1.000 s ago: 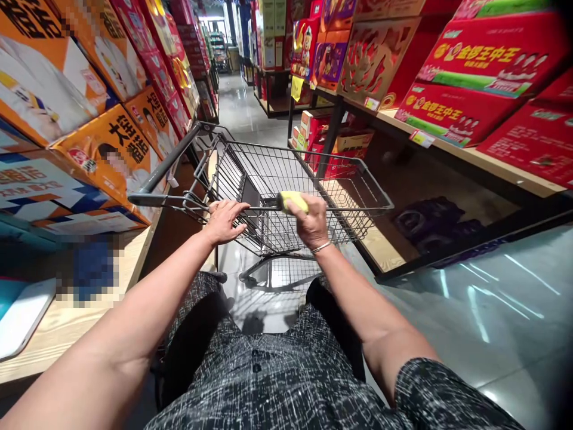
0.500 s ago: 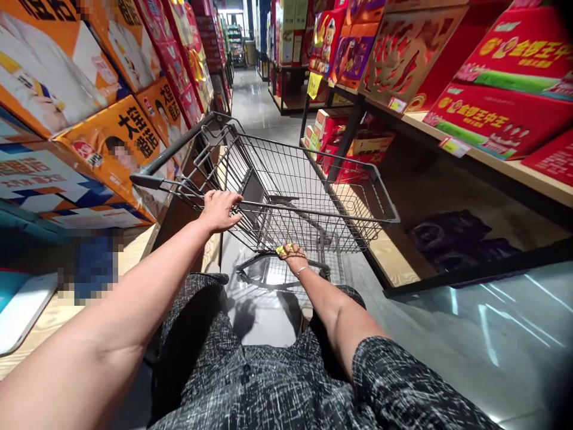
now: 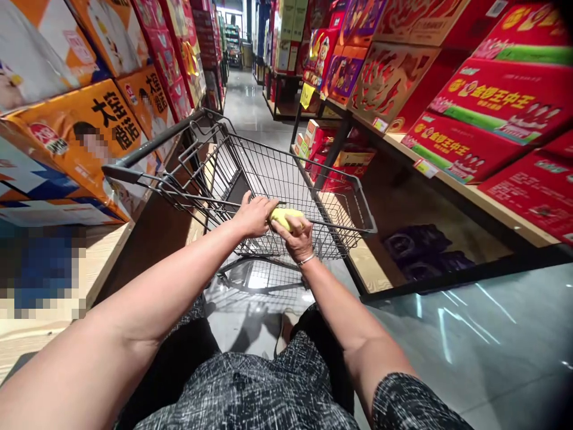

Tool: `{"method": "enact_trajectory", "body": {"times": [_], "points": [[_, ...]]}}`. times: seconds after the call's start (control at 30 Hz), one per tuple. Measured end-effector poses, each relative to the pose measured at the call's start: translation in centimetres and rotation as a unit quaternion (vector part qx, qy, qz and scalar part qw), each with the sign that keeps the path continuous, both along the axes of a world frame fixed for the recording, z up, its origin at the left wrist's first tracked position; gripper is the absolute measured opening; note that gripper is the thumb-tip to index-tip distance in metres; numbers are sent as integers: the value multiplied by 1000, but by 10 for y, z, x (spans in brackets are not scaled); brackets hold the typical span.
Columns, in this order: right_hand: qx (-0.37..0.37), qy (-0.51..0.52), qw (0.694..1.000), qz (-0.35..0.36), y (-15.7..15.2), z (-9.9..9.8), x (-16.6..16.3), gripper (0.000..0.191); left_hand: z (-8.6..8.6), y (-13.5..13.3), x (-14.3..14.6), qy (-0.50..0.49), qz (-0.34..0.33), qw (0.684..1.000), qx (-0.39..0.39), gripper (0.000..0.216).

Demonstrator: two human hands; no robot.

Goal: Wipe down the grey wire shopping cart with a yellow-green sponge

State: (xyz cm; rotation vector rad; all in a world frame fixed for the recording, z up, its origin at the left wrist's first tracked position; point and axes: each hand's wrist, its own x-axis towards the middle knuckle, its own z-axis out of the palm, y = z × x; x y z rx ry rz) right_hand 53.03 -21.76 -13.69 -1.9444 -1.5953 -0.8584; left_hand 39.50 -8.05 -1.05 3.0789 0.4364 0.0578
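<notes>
Yellow cloth (image 3: 286,216): bunched in the right hand, at the near top rail (image 3: 331,223) of the shopping cart (image 3: 290,156).
Right hand (image 3: 298,237): fingers closed round the cloth, knuckles toward one o'clock; a thin bracelet (image 3: 307,259) circles its wrist.
Left hand (image 3: 256,215): laid over the same rail, fingers partly bent, tips toward three o'clock and right beside the cloth; how firmly it grips, I cannot tell.
Cart, counting from the hands: grey handle (image 3: 154,141) at ten o'clock, dark panel (image 3: 235,188) nearer at ten to eleven, wire basket stretching to three.
Six o'clock: black-and-white flecked shirt (image 3: 250,388), with one shoe (image 3: 285,325) on the floor ahead of it.
Eight o'clock: pale wooden ledge (image 3: 105,263), with a blue thing (image 3: 45,272) on it, too pixelated to name.
Ten o'clock: stacked orange cartons (image 3: 89,131).
Twelve o'clock: grey aisle floor (image 3: 246,92) running off between shelves.
One to two o'clock: yellow tag (image 3: 307,95) on the shelf edge, then gold patterned boxes (image 3: 389,77).
Two o'clock: red cartons (image 3: 487,98) piled on a wooden shelf.
Three o'clock: dark purple packs (image 3: 421,251) down in shadow.
</notes>
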Motion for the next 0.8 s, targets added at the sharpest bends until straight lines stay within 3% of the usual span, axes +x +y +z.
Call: {"method": "enact_trajectory", "body": {"times": [0.2, 0.3, 0.4, 0.57, 0.67, 0.8], "points": [[-191, 76, 978, -44, -36, -100, -11, 25, -12, 1, 1, -8, -4, 1000, 6, 67], [-203, 75, 975, -60, -51, -121, -14, 28, -14, 2, 1, -13, -16, 1000, -17, 63], [-185, 60, 980, -50, -53, -101, -13, 34, -13, 2, 1, -17, -17, 999, -24, 61], [10, 51, 998, -26, -50, -12, 4, 45, -16, 2, 1, -35, -18, 999, -20, 60], [29, 59, 994, -87, -67, 29, 31, 57, -20, 1, 0, -55, -22, 998, -23, 55], [-38, 107, 964, -240, -118, 48, 75, 70, -24, -4, -5, -88, -32, 995, -42, 52]]}}
